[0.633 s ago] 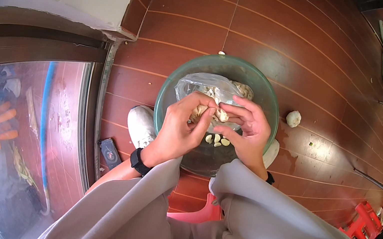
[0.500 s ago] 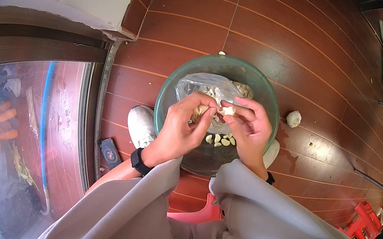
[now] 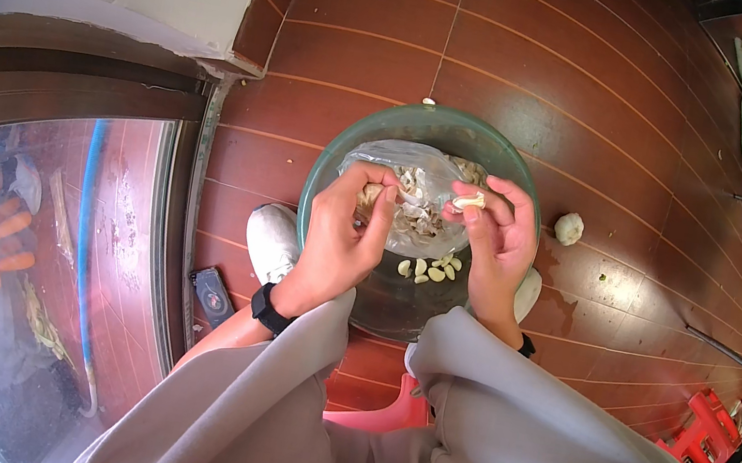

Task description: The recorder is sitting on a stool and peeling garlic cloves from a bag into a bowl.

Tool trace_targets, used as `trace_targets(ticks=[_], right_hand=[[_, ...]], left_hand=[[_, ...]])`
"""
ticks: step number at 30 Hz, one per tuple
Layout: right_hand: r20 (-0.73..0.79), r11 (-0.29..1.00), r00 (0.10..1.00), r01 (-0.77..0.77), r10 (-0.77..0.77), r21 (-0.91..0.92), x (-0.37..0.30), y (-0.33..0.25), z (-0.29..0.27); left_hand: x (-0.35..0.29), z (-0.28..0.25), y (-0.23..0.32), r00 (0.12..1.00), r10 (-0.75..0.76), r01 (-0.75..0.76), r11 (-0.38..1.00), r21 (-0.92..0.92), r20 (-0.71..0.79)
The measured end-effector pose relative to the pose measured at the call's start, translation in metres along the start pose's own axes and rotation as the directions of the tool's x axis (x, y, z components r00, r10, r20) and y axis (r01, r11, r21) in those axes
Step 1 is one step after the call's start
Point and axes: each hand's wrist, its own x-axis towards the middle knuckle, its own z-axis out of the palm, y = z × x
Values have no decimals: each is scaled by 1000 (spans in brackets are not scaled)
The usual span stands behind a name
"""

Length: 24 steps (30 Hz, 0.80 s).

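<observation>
My right hand (image 3: 501, 244) pinches a pale garlic clove (image 3: 467, 202), with some skin on it, between thumb and fingers. To its left my left hand (image 3: 347, 228) is closed, thumb against forefinger, and what is in that pinch is too small to make out. Both hands are held over a green basin (image 3: 378, 118). In the basin lies a clear plastic bag (image 3: 394, 152) with garlic skins (image 3: 421, 225) on it. Several peeled garlic cloves (image 3: 435, 274) rest on the basin's dark bottom, nearer to me than the bag.
A whole garlic bulb (image 3: 569, 228) lies on the red-brown tiled floor (image 3: 517, 60), right of the basin. My white shoes (image 3: 271, 239) flank the basin. A dark flat object (image 3: 212, 294) lies by the glass door (image 3: 48, 227) at left. A red stool (image 3: 704, 439) stands at right.
My hands have moved apart; they were together at the clove. The clove has gone slightly right and up in my right hand.
</observation>
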Motion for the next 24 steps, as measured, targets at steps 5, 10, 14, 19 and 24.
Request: trace_targets(ticks=[5, 10, 14, 19, 24], right_hand=[[38, 998, 997, -65, 65, -7, -1, -1, 11], [71, 985, 993, -82, 94, -153, -4, 3, 8], [95, 929, 992, -40, 81, -368, -4, 1, 9], [161, 852, 987, 97, -15, -515, -5, 5, 9], [180, 818, 983, 142, -48, -558, -6, 3, 12]], left_hand=[[8, 0, 0, 987, 152, -159, 960, 229, 46], [9, 1, 5, 993, 90, -103, 974, 202, 72], [11, -2, 8, 982, 171, -185, 961, 204, 83], [10, -3, 5, 975, 179, -202, 961, 188, 132], [5, -1, 5, 984, 136, -159, 962, 224, 115]])
